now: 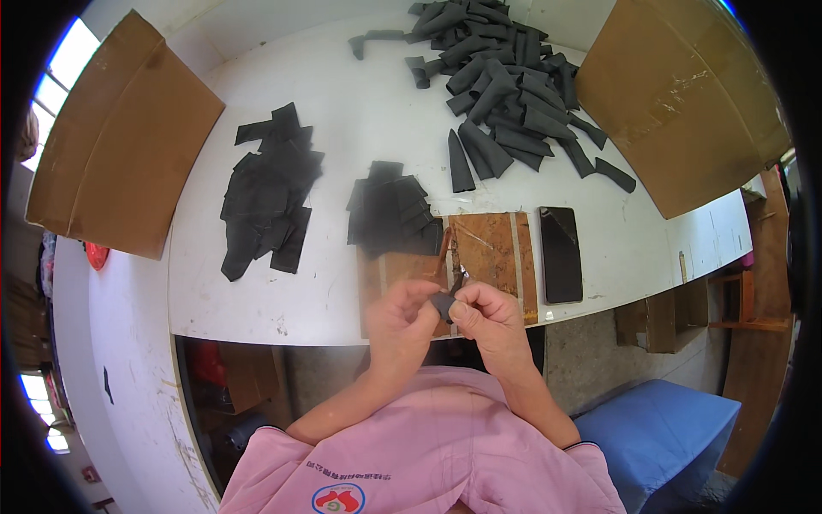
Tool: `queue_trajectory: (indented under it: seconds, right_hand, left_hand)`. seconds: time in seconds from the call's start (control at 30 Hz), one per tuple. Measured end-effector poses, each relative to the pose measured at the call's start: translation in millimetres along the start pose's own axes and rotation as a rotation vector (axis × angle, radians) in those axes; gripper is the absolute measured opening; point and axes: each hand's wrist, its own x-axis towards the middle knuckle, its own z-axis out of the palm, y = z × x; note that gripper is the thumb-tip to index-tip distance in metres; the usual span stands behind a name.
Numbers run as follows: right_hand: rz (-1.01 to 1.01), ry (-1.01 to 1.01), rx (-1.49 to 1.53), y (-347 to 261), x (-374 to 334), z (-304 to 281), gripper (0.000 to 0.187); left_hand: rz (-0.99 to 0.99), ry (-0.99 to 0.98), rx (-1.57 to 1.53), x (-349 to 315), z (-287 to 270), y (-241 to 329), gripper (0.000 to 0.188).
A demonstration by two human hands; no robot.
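My left hand (401, 324) and my right hand (495, 327) meet at the table's front edge. Both pinch a small dark grey piece of sheet material (443, 305), which looks bent or folded between the fingertips. Just beyond the fingers, a thin reddish-brown stick (444, 246) and a dark narrow thing lie over a worn brown board (497, 244); their kind is unclear. A fanned stack of flat dark pieces (390, 206) overlaps the board's far left corner. Farther left lies a larger loose heap of flat dark pieces (267, 201).
Many rolled, tapered dark tubes (505, 90) are piled at the far right of the white table (342, 111). A black phone (561, 257) lies right of the board. Cardboard panels (128, 137) stand left and right. A blue covered block (659, 437) is at the lower right.
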Motion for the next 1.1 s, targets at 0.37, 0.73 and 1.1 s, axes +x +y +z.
queue_trajectory:
  seconds: [0.37,0.73,1.1]
  right_hand:
    - [0.010,0.026,-0.027,10.5,-1.8,-9.9,0.008]
    - [-0.713,-0.029,-0.533,-16.2,4.1,17.1,0.008]
    - [-0.687,0.033,-0.741,-52.9,8.3,35.3,0.007]
  left_hand:
    - [-0.412,-0.342,-0.763,6.9,-23.5,8.2,0.026]
    - [-0.009,-0.306,-0.138,-19.3,-21.9,46.0,0.036]
    - [0.337,-0.064,-0.035,-14.6,-1.4,47.5,0.014]
